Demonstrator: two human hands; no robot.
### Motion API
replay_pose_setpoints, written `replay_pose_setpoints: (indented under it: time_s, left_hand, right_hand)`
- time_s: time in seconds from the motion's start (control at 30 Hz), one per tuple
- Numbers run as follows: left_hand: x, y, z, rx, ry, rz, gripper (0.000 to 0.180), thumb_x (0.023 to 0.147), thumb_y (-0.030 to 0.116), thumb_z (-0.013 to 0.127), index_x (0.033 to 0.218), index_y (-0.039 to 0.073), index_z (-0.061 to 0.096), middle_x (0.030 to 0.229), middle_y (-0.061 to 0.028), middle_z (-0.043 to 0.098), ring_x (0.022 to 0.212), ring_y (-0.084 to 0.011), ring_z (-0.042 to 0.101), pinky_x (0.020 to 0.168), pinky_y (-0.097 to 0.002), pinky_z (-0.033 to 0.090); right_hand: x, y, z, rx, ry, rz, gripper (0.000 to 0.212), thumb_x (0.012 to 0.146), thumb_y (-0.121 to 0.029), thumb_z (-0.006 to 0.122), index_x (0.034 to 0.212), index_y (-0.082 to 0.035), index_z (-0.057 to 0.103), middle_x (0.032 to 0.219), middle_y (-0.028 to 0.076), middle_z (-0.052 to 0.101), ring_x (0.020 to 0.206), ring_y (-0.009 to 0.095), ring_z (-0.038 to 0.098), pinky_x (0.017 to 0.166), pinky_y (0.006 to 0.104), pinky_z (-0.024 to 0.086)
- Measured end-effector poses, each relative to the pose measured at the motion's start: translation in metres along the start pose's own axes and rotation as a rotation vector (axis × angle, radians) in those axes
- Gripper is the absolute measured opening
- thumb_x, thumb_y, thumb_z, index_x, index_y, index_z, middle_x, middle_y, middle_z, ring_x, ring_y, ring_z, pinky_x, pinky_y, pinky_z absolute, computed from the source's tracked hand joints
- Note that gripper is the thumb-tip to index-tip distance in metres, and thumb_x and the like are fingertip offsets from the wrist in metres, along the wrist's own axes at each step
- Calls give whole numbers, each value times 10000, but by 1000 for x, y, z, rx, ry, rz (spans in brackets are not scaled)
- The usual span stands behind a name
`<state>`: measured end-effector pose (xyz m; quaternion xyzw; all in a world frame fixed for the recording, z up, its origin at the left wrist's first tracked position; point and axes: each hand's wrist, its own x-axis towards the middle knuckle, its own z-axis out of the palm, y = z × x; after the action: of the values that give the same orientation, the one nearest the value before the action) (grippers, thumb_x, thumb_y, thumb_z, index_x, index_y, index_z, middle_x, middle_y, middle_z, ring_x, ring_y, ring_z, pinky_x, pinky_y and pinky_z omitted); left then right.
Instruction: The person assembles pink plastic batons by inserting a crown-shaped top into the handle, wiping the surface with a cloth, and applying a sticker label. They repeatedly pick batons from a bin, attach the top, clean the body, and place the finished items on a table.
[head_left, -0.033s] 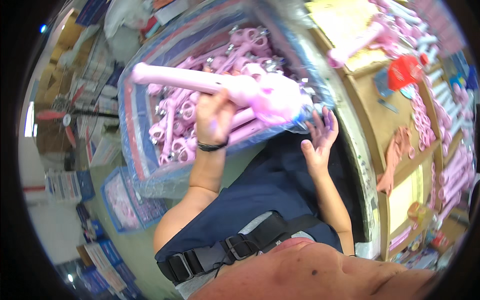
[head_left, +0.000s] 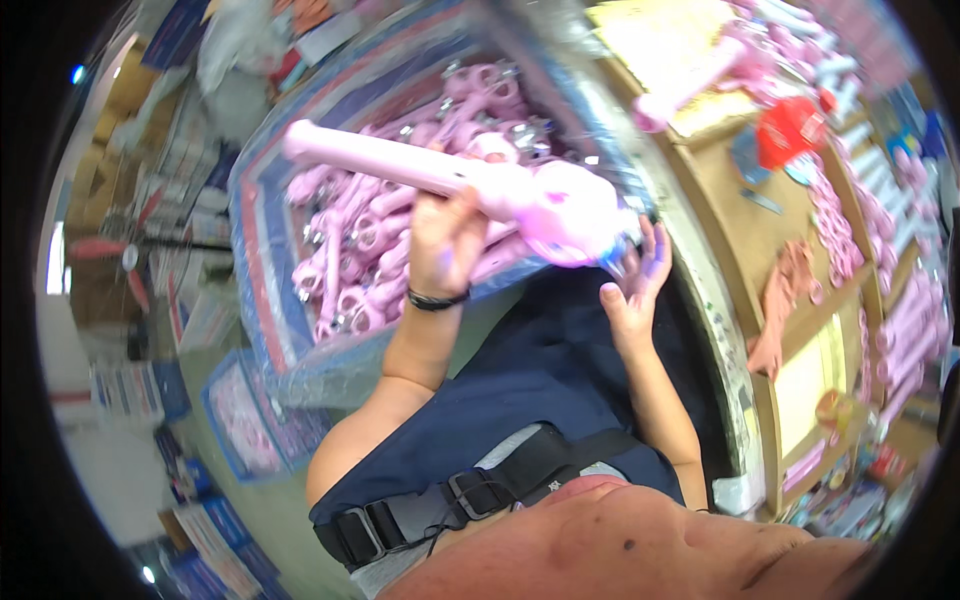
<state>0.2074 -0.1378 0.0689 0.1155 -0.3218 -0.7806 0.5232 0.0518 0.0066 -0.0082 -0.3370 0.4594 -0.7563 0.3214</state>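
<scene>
My left hand, with a dark band on the wrist, grips a pink toy wand around the middle. The wand lies tilted, its long handle toward the upper left. Its round, shiny head is at the right, with pink and bluish light on it. Close to the head's far end is my right hand, palm up with fingers apart; I cannot tell whether its fingertips touch the head. Beneath the wand, a plastic-lined bin is filled with pink wand parts, several with clear or silvery ends.
To the right, a wooden workbench with compartments holds pink chain links, an orange glove, a red-topped bottle and rows of pink handles. A blue crate stands on the floor at lower left.
The wand has shifted slightly right and down with my left hand, its head closer to my right hand. My right hand has barely moved.
</scene>
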Motion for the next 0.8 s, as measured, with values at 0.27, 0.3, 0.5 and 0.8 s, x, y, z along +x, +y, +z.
replay_pose_setpoints:
  time_s: [0.27,0.3,0.5,0.8]
  left_hand:
    - [-25,-105,70,85,-291,-184,756,850,-49,591,1451,86,153,1241,-139,498,1158,-273,516,1004,-419,409]
    - [-27,-108,71,135,-327,-178,757,844,-62,588,1448,85,156,1252,-149,495,1162,-272,514,1002,-417,409]
    - [-29,-122,67,214,-441,-192,803,813,-119,577,1453,95,142,1313,-183,463,1204,-274,492,1015,-406,392]
    - [-4,-116,-9,-625,-580,-1280,818,900,584,415,1450,29,173,1378,-330,346,1184,-526,440,941,-620,400]
  right_hand:
    - [-50,-38,-49,351,434,-109,945,800,-476,691,1460,-100,130,1416,109,304,1298,236,344,1064,373,303]
    - [-54,-41,-51,354,494,-70,874,825,-520,621,1448,-96,178,1410,95,333,1295,232,359,1065,381,308]
    - [-68,-64,-56,322,632,84,732,890,-609,453,1389,-88,327,1358,58,443,1251,217,439,1040,384,358]
    - [-69,-142,-125,129,839,-19,479,964,-447,413,1241,-64,487,1156,87,578,1076,180,556,929,334,437]
